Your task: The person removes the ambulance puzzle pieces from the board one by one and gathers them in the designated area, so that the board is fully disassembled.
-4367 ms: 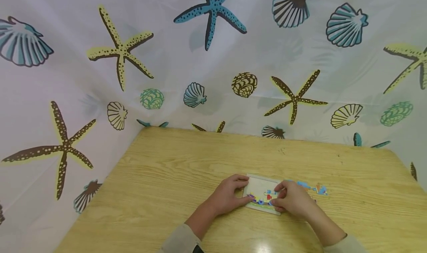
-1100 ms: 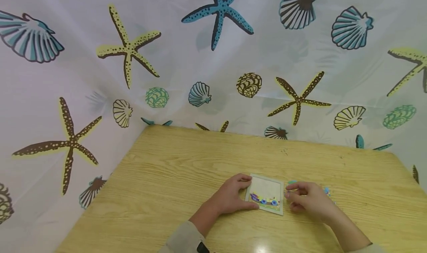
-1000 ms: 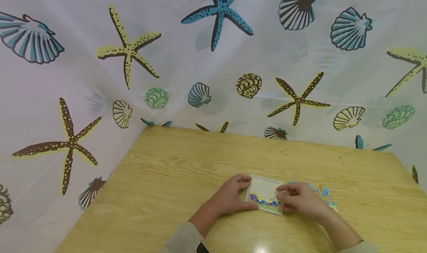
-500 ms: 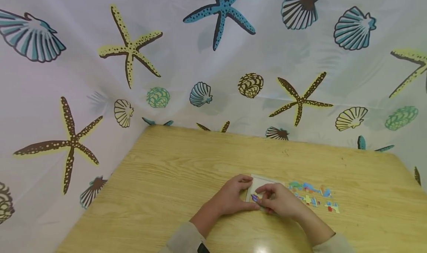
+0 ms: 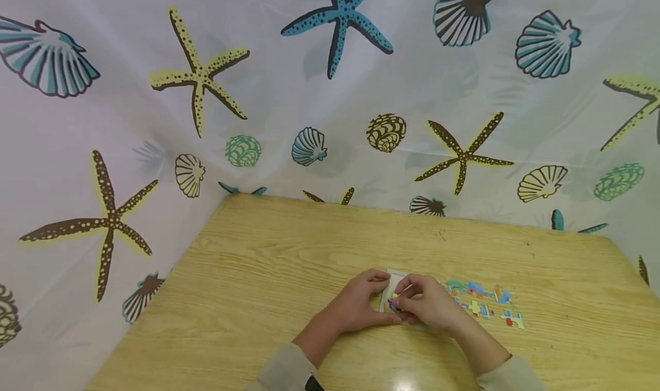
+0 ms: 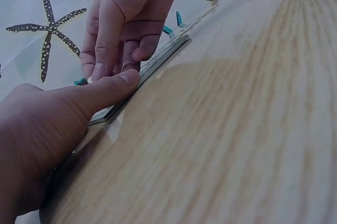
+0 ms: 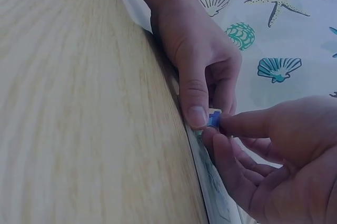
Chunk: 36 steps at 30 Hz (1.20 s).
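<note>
My left hand grips the left side of a small puzzle tray, its thumb along the near edge and its fingers at the far left. Over the tray's lower left part, my right hand pinches a small puzzle piece with some blue on it, close to the left thumb. Most of the tray and the pieces lying in it are hidden behind the right hand. In the left wrist view the right hand reaches down just beyond the left thumb.
Loose puzzle pieces lie on the wooden table to the right of the tray, one with red nearest the right. A curtain printed with starfish and shells stands behind and at the sides of the table.
My right hand has moved left, from beside the loose pieces to the tray's lower left. A piece with red, earlier by the right hand over the tray, now lies on the table. The left hand stays.
</note>
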Available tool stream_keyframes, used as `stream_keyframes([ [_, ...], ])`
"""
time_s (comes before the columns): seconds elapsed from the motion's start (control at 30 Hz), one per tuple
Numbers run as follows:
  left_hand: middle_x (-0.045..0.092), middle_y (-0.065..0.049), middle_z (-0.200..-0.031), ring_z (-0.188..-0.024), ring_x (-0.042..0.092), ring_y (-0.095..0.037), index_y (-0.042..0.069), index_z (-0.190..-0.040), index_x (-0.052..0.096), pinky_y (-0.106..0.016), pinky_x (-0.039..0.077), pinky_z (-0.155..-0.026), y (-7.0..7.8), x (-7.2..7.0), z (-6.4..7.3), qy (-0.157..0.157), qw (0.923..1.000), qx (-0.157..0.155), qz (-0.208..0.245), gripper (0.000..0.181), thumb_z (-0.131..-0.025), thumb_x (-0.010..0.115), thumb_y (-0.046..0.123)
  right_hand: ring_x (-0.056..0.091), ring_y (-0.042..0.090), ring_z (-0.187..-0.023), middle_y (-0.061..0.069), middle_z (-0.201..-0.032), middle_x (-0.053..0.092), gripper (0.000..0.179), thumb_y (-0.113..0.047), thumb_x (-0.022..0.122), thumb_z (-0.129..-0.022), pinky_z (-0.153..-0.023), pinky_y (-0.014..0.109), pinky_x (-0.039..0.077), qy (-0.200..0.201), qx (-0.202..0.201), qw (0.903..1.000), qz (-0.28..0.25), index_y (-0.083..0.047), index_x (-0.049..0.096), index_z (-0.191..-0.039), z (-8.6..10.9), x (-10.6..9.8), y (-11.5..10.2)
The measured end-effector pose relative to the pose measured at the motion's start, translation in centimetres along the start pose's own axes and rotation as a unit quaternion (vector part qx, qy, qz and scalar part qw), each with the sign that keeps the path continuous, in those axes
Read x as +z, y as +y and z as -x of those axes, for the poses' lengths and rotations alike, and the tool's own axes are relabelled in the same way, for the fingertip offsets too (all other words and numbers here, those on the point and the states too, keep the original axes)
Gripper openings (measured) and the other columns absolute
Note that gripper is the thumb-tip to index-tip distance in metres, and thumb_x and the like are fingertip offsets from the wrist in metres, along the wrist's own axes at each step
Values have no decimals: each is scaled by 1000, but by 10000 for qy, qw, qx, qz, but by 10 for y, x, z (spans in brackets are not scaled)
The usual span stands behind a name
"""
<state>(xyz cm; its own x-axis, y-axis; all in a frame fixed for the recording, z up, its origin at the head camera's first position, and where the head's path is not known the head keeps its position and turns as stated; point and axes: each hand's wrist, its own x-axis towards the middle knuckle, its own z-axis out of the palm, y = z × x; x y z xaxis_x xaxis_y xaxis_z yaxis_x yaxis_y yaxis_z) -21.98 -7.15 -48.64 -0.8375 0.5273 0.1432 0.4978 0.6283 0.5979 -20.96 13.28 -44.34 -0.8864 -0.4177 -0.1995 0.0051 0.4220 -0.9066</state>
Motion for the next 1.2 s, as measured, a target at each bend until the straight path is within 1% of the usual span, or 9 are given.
stream_keyframes([
  [0.17,50,0,-147,-138,47,-21,3,-143,52,-38,43,-112,0,0,-1,-31,10000,-5,12,86,-81,76,57,69,18,-80,13,-94,68,30,-12,65,-96,-74,32,60,72,-141,9998,-136,3,57,-121,4,-4,1],
  [0.3,51,0,-147,-138,47,-22,3,-143,52,-39,43,-112,2,-1,-1,-35,10000,-35,-53,86,-82,76,58,71,19,-88,13,-98,64,39,-15,64,-98,-80,30,60,56,-36,9989,-473,2,57,-133,11,-10,5],
  [0.53,50,0,-147,-139,46,-21,2,-143,52,-39,41,-114,4,1,-2,-90,9999,-121,-41,87,-81,76,58,72,21,-92,12,-104,62,42,-18,67,-97,-84,29,59,-70,192,9939,-1088,7,58,-130,27,-23,16],
  [0.73,49,0,-148,-140,45,-21,1,-143,52,-39,41,-114,4,1,-2,-120,9997,-187,61,86,-81,77,56,73,21,-91,11,-102,72,48,-22,72,-93,-81,30,60,90,288,9936,-1092,8,59,-127,41,-38,27],
  [0.83,49,-1,-148,-140,45,-21,1,-143,53,-39,41,-114,4,1,-2,-122,9997,-182,61,86,-81,78,56,73,22,-91,16,-105,72,47,-21,73,-93,-81,31,61,127,244,9944,-1023,9,59,-126,49,-45,32],
  [0.87,49,-1,-148,-140,45,-21,1,-143,53,-39,41,-114,4,1,-2,-127,9997,-183,62,86,-81,78,56,73,21,-92,20,-113,69,47,-20,72,-93,-81,32,61,128,193,9946,-1016,11,58,-126,52,-48,34],
  [0.97,49,0,-149,-141,44,-21,2,-143,52,-39,40,-115,3,1,-1,-140,9997,-179,13,87,-81,78,56,72,21,-95,25,-121,63,47,-17,71,-94,-84,32,60,129,189,9939,-1079,13,56,-127,61,-53,40],
  [1.07,48,0,-149,-141,43,-21,2,-143,52,-39,40,-115,2,2,-1,-142,9997,-189,-13,87,-81,78,57,71,19,-96,20,-120,63,47,-17,70,-94,-84,31,60,178,280,9937,-1074,14,56,-126,68,-58,46],
  [1.2,49,1,-149,-141,43,-21,3,-143,52,-39,39,-115,2,1,0,-134,9996,-234,-6,87,-80,78,57,70,18,-94,11,-107,68,47,-20,71,-94,-83,30,60,304,440,9939,-969,13,56,-125,73,-62,51],
])
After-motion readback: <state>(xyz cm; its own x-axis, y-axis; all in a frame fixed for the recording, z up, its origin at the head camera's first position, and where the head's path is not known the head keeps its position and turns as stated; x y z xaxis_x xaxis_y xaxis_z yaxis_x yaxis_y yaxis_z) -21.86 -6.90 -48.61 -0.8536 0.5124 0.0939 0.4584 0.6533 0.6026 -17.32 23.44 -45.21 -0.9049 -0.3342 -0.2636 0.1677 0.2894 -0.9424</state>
